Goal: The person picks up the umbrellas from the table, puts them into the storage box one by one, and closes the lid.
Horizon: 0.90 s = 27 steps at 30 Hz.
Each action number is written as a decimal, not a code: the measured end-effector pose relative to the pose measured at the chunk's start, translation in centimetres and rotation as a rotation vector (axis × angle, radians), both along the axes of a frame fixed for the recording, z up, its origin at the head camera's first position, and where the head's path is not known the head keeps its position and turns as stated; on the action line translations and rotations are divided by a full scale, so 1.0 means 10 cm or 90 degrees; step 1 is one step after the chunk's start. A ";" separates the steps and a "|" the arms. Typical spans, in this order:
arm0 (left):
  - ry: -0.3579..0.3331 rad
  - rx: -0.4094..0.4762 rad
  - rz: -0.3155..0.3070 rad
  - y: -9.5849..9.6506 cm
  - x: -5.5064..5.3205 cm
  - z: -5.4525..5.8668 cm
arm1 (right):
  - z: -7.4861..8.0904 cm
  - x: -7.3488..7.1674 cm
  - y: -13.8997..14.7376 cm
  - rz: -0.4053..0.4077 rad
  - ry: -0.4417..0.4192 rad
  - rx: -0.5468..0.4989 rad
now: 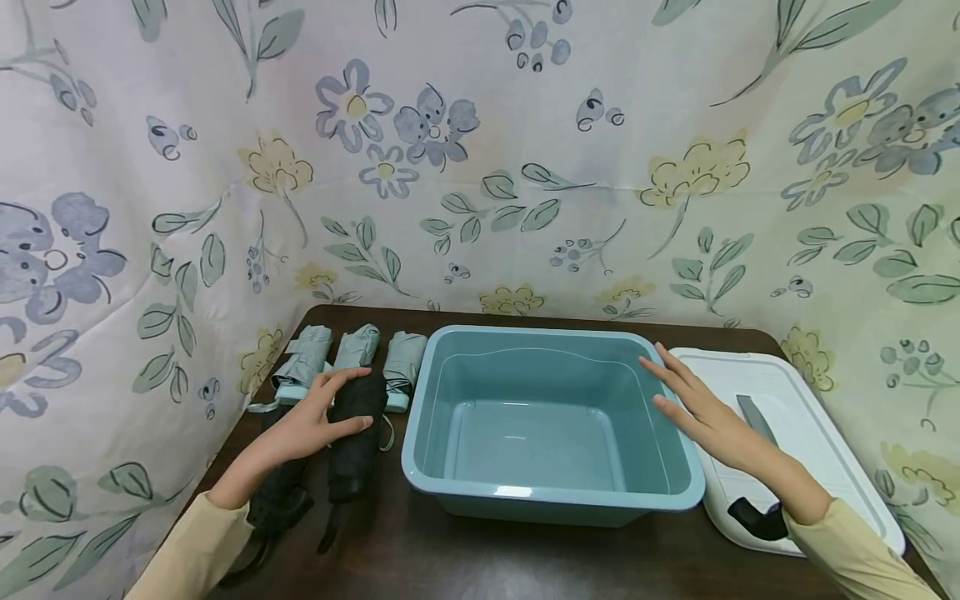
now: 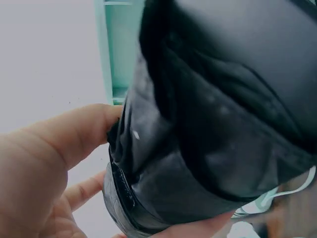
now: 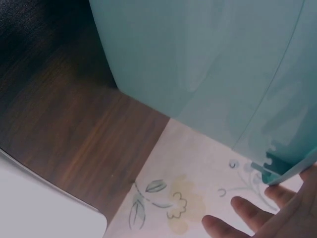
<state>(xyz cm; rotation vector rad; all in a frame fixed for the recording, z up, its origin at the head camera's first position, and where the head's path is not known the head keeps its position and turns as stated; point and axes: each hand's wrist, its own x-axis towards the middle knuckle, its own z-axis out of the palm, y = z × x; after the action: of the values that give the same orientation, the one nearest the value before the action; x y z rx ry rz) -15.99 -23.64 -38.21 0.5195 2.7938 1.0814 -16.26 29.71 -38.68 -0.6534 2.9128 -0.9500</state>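
Observation:
My left hand (image 1: 322, 412) grips a folded black umbrella (image 1: 356, 433) by its side, left of the blue-green plastic bin (image 1: 517, 493). In the left wrist view the thumb and fingers curl round the black fabric of the umbrella (image 2: 198, 148). A second black umbrella (image 1: 277, 492) lies partly hidden under my left forearm. My right hand (image 1: 701, 412) is at the bin's right rim with its fingers spread and relaxed. In the right wrist view those fingertips (image 3: 242, 206) are close beside the rim, holding nothing.
Three folded pale green umbrellas (image 1: 405, 362) lie in a row at the back left of the dark wooden table (image 1: 480, 562). To the bin's right lies a white lid-like panel (image 1: 813, 442) with a grey strip and a black part. Floral fabric (image 1: 525, 250) hangs behind the table.

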 end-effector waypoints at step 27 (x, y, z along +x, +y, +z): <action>-0.106 0.134 -0.073 0.18 -0.31 0.49 | -0.03 -0.01 0.00 -0.004 -0.004 -0.014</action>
<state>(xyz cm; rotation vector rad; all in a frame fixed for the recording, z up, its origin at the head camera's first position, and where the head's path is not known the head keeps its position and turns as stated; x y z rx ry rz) -19.05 -21.83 -33.29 0.5728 2.4919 1.3348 -16.35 29.69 -38.97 -0.6408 2.9046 -0.9850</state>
